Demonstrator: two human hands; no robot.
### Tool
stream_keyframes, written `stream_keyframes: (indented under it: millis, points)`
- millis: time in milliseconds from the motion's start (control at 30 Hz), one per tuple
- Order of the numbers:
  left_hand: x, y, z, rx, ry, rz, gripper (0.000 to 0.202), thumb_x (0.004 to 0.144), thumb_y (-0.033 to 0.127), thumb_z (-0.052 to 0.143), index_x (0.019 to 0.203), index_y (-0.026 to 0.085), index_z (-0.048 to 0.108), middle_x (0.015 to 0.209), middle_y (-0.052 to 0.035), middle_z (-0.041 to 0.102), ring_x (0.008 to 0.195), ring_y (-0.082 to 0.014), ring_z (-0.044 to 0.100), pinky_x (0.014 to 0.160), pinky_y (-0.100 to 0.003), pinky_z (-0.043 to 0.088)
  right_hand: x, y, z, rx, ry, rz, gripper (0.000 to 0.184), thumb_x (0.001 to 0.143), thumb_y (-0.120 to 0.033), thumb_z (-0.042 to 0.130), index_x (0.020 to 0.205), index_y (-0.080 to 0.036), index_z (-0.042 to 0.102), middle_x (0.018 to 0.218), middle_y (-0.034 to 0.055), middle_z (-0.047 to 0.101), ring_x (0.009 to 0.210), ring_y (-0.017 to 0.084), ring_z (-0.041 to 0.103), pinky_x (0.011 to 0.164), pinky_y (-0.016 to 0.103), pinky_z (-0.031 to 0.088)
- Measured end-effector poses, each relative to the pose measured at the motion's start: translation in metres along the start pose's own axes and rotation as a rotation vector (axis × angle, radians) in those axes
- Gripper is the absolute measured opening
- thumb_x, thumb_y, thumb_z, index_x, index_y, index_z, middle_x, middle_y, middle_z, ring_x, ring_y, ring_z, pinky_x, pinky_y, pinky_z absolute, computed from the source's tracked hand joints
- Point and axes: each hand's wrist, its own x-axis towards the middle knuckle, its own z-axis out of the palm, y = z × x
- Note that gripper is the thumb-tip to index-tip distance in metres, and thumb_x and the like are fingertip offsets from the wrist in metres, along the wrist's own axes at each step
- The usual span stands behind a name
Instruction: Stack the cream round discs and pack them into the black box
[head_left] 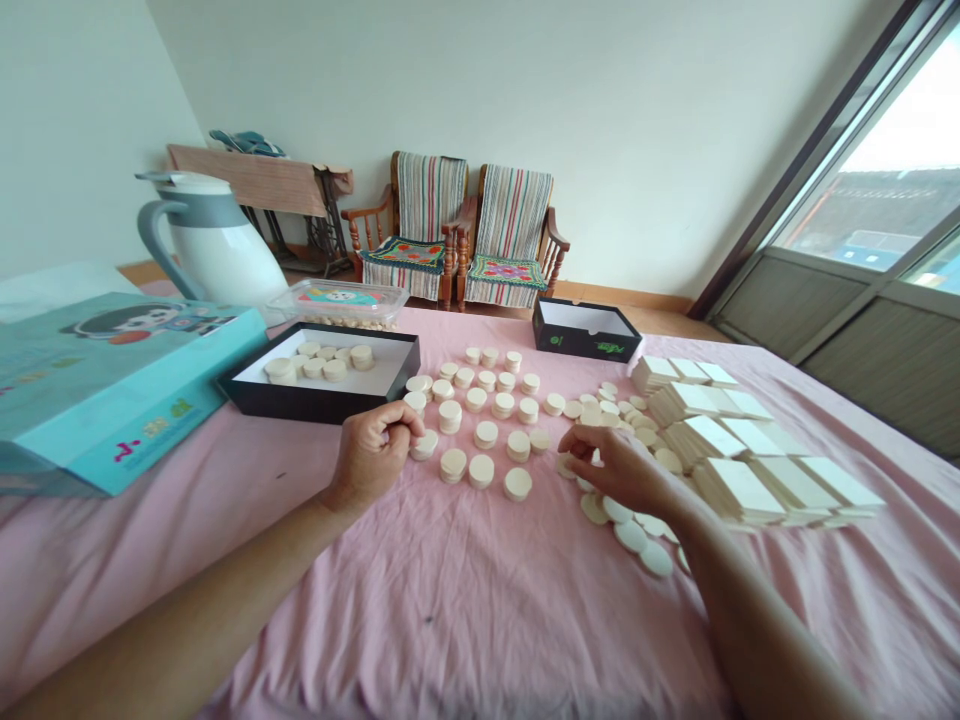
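My left hand (376,448) is closed, its curled fingers right beside a stack of pale round wooden discs (424,445). What it holds, if anything, is hidden. My right hand (616,465) reaches down at the left edge of a loose spread of discs (631,537), with the fingertips bent together on one round wooden disc (565,466). Between the hands stand several short stacks of the same discs (486,434) in uneven rows. Some stacks sit inside a black box with a white interior (315,403), left of the rows.
Rectangular pale wooden blanks (742,488) are piled at the right. A second black box (587,330) stands at the far edge of the pink cloth (420,600). Left are a turquoise carton (127,380), a white jug (217,240) and a clear plastic container (337,300).
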Motion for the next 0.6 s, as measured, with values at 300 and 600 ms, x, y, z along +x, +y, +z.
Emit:
stream_keyframes:
  millis: [300, 600]
  points:
    - [-0.0009, -0.0002, -0.0007, -0.008, -0.007, 0.000, 0.025, 0.066, 0.002, 0.039, 0.057, 0.016, 0.058, 0.053, 0.0036, 0.058, 0.049, -0.0091, 0.055, 0.050, -0.018, 0.040, -0.0003, 0.0099, 0.0052, -0.140, 0.060, 0.024, 0.019, 0.075, -0.027, 0.060, 0.092, -0.020, 0.064, 0.087, 0.0047, 0.066, 0.081, 0.019, 0.059, 0.072, 0.030, 0.041]
    - [-0.0008, -0.0005, -0.0004, -0.001, -0.009, 0.014, 0.026, 0.066, 0.002, 0.040, 0.058, 0.016, 0.059, 0.053, 0.0034, 0.059, 0.049, -0.0089, 0.055, 0.049, -0.018, 0.040, -0.0046, 0.0019, 0.0001, -0.111, -0.080, -0.031, 0.031, 0.072, -0.014, 0.055, 0.101, -0.020, 0.065, 0.088, 0.0041, 0.062, 0.079, 0.016, 0.058, 0.072, 0.027, 0.042]
